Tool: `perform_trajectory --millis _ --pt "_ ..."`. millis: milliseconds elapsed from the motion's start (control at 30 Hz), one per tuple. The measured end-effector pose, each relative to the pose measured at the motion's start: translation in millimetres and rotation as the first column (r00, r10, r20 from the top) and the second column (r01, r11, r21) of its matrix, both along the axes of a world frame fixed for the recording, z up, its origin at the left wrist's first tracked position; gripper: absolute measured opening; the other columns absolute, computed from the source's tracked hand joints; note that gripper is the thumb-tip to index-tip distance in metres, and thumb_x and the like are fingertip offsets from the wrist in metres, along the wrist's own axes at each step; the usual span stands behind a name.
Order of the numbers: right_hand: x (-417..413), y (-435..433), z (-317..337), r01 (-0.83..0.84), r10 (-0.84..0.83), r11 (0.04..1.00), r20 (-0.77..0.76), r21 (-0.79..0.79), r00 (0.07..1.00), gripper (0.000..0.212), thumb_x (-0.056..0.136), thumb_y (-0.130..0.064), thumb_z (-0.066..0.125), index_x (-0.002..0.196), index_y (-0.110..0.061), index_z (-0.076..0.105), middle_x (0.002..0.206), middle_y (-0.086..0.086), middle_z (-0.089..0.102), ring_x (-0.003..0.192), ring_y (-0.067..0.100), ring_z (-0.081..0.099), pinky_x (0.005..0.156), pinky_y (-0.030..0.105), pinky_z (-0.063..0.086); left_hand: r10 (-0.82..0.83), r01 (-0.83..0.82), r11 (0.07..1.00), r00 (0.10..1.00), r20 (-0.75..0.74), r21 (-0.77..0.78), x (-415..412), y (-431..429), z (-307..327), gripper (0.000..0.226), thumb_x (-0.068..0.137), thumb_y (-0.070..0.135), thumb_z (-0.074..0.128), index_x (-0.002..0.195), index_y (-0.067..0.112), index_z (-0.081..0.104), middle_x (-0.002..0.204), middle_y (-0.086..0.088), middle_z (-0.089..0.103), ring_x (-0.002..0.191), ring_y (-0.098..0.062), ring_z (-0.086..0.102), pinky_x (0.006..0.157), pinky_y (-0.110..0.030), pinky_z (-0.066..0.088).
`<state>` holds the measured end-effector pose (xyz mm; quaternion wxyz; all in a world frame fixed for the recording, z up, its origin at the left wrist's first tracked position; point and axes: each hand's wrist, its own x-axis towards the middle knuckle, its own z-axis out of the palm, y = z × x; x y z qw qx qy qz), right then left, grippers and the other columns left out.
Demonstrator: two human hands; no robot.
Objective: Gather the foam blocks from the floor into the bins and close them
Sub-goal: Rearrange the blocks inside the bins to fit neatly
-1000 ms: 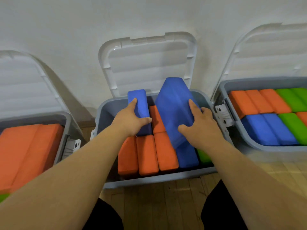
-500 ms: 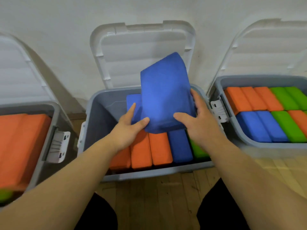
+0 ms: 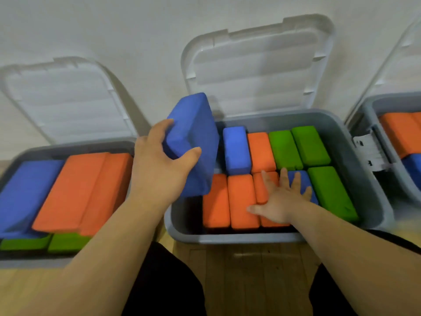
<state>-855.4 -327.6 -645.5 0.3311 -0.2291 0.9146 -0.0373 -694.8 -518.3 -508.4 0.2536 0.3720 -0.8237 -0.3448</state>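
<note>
At the far left, the left bin (image 3: 79, 148) is standing open, its lid (image 3: 68, 99) leaning on the wall (image 3: 114, 23), with big blocks (image 3: 75, 188) lying packed inside. Beside it, the left hand (image 3: 159, 165) is gripping a blue foam block (image 3: 193, 137), fingers and thumb curled round its edge, holding it tilted in the air over the middle bin (image 3: 239, 238). That bin is looking nearly full; a dark gap (image 3: 191, 213) is showing along its left side, likely where this block is heading. The right hand (image 3: 280, 197) is pressing flat, fingers spread, on the front-row blocks (image 3: 241, 197). At the far right, a third bin (image 3: 396, 96) is sitting open and loaded. No loose blocks are showing on the floor (image 3: 250, 274); all the lids are waiting to be closed.
</note>
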Motion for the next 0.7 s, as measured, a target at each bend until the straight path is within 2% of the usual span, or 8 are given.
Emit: perform_trajectory --millis 100,267,333,400,467,567,600,700 --pt "4.8 0.9 -6.6 -0.016 0.016 1.000 -0.003 0.019 1.000 0.127 0.066 -0.095 0.054 0.154 -0.049 -0.024 0.162 0.009 -0.038 0.147 0.043 -0.035 0.118 0.069 -0.010 -0.031 0.036 0.998 0.996 0.081 -0.056 -7.1 1.9 -5.4 0.079 0.083 0.050 0.078 0.150 0.037 0.039 0.141 0.007 0.051 0.120 -0.008 0.049 0.093 -0.025 0.036" --pt "3.8 1.3 -8.4 -0.022 0.022 0.999 0.000 0.036 1.000 0.126 0.066 -0.097 0.051 0.152 -0.051 -0.028 0.160 0.008 -0.043 0.146 0.042 -0.038 0.117 0.068 -0.013 -0.044 0.051 0.997 0.992 0.114 -0.058 -34.5 1.9 -19.7 0.068 0.092 0.053 0.068 0.148 0.030 0.038 0.130 0.000 0.054 0.122 -0.026 0.054 0.088 -0.030 0.037" --pt "3.5 0.9 -9.5 -0.021 0.021 0.999 0.004 0.040 1.000 0.126 0.066 -0.097 0.051 0.151 -0.051 -0.030 0.159 0.007 -0.044 0.146 0.042 -0.038 0.117 0.068 -0.014 -0.051 0.058 0.997 0.989 0.138 -0.048 -55.1 -5.1 -21.3 0.068 0.095 0.056 0.063 0.152 0.031 0.035 0.137 -0.005 0.052 0.121 -0.029 0.055 0.087 -0.031 0.038" --pt "3.2 0.7 -9.5 -0.024 0.024 0.998 0.016 0.050 1.000 0.126 0.066 -0.097 0.051 0.150 -0.052 -0.030 0.158 0.007 -0.045 0.145 0.041 -0.039 0.117 0.068 -0.014 -0.090 0.090 0.996 0.980 0.175 0.011 -77.0 -9.3 -19.9 0.078 0.094 0.059 0.061 0.159 0.037 0.023 0.144 -0.009 0.043 0.115 -0.030 0.056 0.089 -0.033 0.041" --pt "2.5 0.9 -10.0 -0.022 0.020 0.998 0.025 0.058 0.999 0.127 0.065 -0.098 0.051 0.150 -0.052 -0.031 0.158 0.007 -0.045 0.145 0.041 -0.040 0.117 0.068 -0.014 -0.165 0.158 0.986 0.951 0.260 0.047 -93.9 -8.4 -20.4 0.098 0.089 0.059 0.068 0.161 0.046 0.003 0.146 -0.009 0.031 0.106 -0.029 0.057 0.090 -0.035 0.046" --pt "0.8 1.4 -9.3 -0.023 0.020 0.997 0.035 0.068 0.999 0.128 0.064 -0.097 0.052 0.150 -0.052 -0.031 0.158 0.006 -0.045 0.145 0.041 -0.040 0.117 0.068 -0.014 -0.262 0.267 0.962 0.869 0.419 0.048 -106.6 -5.7 -22.7 0.114 0.085 0.045 0.077 0.160 0.048 -0.009 0.154 -0.016 0.021 0.094 -0.029 0.055 0.069 -0.026 0.043" --pt "0.5 1.6 -9.3 -0.026 0.023 0.997 0.039 0.073 0.999 0.128 0.064 -0.097 0.052 0.150 -0.052 -0.031 0.158 0.006 -0.046 0.145 0.041 -0.041 0.117 0.068 -0.014 -0.276 0.287 0.957 0.849 0.450 0.046 -108.4 -8.1 -21.5 0.112 0.086 0.043 0.074 0.160 0.048 -0.010 0.157 -0.019 0.020 0.097 -0.031 0.056 0.069 -0.026 0.043" --pt "-0.2 2.2 -9.0 -0.034 0.031 0.996 0.037 0.084 0.999 0.127 0.065 -0.097 0.051 0.149 -0.051 -0.032 0.158 0.006 -0.046 0.145 0.041 -0.040 0.117 0.068 -0.014 -0.264 0.276 0.960 0.831 0.490 0.048 -113.5 -24.7 -15.4 0.108 0.088 0.054 0.069 0.159 0.049 -0.011 0.158 -0.020 0.023 0.118 -0.039 0.055 0.089 -0.035 0.044"
